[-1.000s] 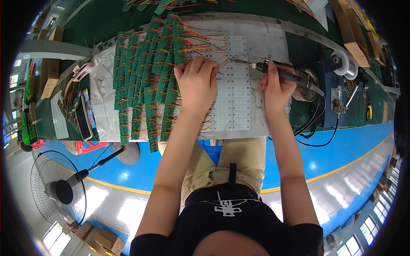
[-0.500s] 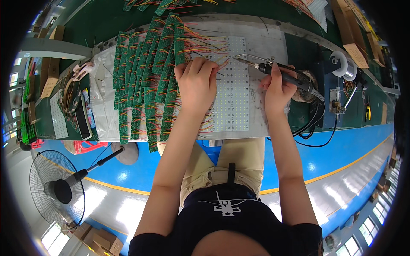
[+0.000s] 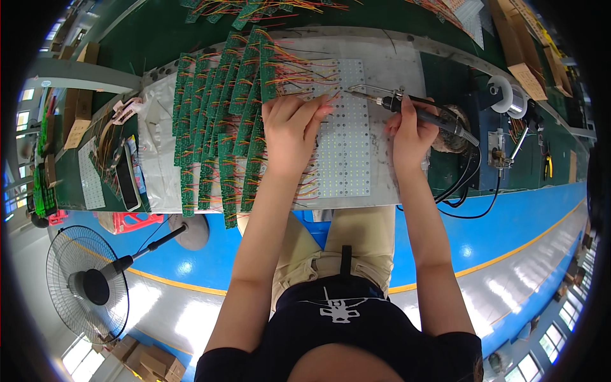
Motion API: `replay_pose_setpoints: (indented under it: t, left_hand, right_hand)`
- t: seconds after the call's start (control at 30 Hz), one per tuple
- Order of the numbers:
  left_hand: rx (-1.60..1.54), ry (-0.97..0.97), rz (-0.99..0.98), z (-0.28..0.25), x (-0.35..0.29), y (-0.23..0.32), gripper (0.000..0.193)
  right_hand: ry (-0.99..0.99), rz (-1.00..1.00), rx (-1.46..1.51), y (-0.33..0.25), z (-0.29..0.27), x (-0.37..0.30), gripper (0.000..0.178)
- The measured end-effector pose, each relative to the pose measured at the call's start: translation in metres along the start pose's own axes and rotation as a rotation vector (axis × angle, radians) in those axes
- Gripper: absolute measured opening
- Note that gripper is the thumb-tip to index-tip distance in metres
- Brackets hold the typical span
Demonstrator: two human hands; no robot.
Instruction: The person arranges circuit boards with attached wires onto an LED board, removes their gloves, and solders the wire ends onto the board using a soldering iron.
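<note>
A white panel of small light dots (image 3: 347,149) lies flat on the grey work mat (image 3: 407,70). My left hand (image 3: 291,130) rests palm down on the panel's left part, its fingertips on thin coloured wires (image 3: 305,79) at the top edge. My right hand (image 3: 410,130) grips a black-handled soldering iron (image 3: 414,108); its metal tip points left, just above the panel's top right corner. Green circuit boards (image 3: 219,121) with red and yellow wires fan out left of my left hand.
A phone (image 3: 127,181) lies at the mat's left. A solder spool (image 3: 503,92) and an iron stand (image 3: 503,153) sit to the right, with black cables (image 3: 471,191) hanging off the bench edge. A standing fan (image 3: 86,283) and cardboard boxes (image 3: 143,360) are on the floor, lower left.
My right hand has lifted the soldering iron slightly up and right, away from the panel. My left hand has stayed on the panel.
</note>
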State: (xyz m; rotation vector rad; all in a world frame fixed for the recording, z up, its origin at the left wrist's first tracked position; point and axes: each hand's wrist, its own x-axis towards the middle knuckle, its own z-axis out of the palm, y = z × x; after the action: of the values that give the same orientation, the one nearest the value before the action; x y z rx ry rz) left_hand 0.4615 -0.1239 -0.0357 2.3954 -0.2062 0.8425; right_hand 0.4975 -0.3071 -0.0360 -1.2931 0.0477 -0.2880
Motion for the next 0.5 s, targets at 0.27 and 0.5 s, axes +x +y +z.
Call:
replay_pose_setpoints:
  t: [0.27,0.5]
  left_hand:
    - [0.133,-0.060,0.053,0.0072,0.0030,0.0002,0.014]
    - [0.116,-0.133,0.013,0.0098,0.0008,0.0012,0.014]
  right_hand:
    - [0.005,0.002,-0.027,-0.0008,-0.0002,-0.0007,0.017]
    - [0.010,0.004,-0.022,-0.0006,-0.0013,-0.0005,0.018]
